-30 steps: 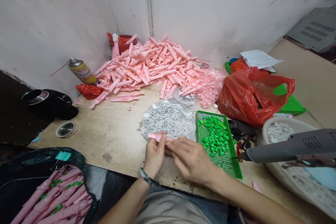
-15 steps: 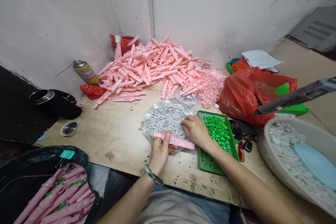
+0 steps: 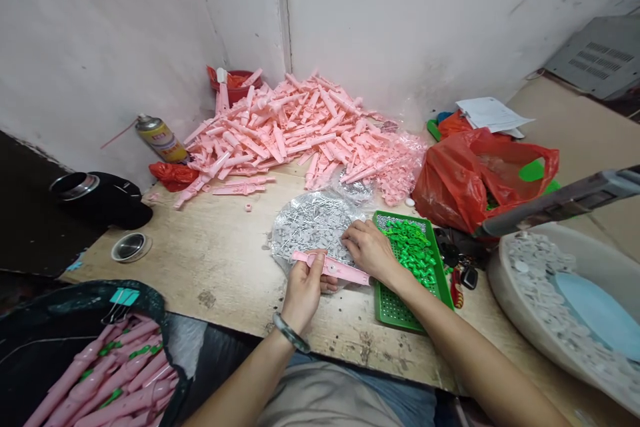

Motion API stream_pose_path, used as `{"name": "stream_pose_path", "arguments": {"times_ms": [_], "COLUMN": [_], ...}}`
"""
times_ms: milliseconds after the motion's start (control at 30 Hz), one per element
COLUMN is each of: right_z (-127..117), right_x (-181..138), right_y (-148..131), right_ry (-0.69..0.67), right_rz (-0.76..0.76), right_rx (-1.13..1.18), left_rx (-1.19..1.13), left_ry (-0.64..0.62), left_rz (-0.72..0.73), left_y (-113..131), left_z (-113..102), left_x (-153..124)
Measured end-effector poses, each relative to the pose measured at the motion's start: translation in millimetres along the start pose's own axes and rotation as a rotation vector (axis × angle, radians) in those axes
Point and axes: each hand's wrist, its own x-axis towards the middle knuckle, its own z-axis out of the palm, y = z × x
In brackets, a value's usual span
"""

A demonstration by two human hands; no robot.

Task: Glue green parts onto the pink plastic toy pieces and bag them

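My left hand [image 3: 306,283] is closed around a long pink plastic shell [image 3: 345,271], thumb on top, holding it level over the front edge of a plastic bag. Spread on that bag are many small grey parts with thin metal pins [image 3: 310,223]. At the right side of this heap, my right hand [image 3: 367,248] has its fingers bent down and drawn together among the grey pieces. Whatever sits between those fingertips is hidden. Under my right forearm stands a green basket [image 3: 400,317] filled with small bright green parts [image 3: 413,243].
A big pile of pink shells [image 3: 290,123] lies against the wall. To the right are a red plastic bag [image 3: 445,180], a grey bar and a basin [image 3: 500,273] of white parts. A spray can [image 3: 161,139] and a bin [image 3: 157,293] of pink pieces are at left.
The whole view has shifted slightly. My left hand keeps the pink shell in place, and my right hand stays at the grey parts with hardly any movement.
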Motion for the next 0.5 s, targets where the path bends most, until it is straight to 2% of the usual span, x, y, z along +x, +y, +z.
{"name": "stream_pose_path", "arguments": {"times_ms": [100,200,333,500], "right_z": [-9.6,-18.7,-19.7,-11.8], "right_x": [-4.2,-15.2,-28.8,-36.6], "right_y": [-8.2,-24.6,-42.2,-47.4], "right_ry": [0.017,-0.077,-0.06,-0.04], "right_rz": [0.025,-0.008,0.013,0.097], "right_rx": [0.341,0.671,0.682,0.776], "left_rx": [0.001,0.031,0.075,0.149], "left_ry": [-0.008,-0.043,-0.098,-0.094], "left_rz": [0.002,0.022,0.043,0.127], "left_y": [0.5,-1.1,-5.0,-4.6], "left_z": [0.1,0.6,1.9,1.1], "left_x": [-0.3,-0.3,-0.5,-4.1]}}
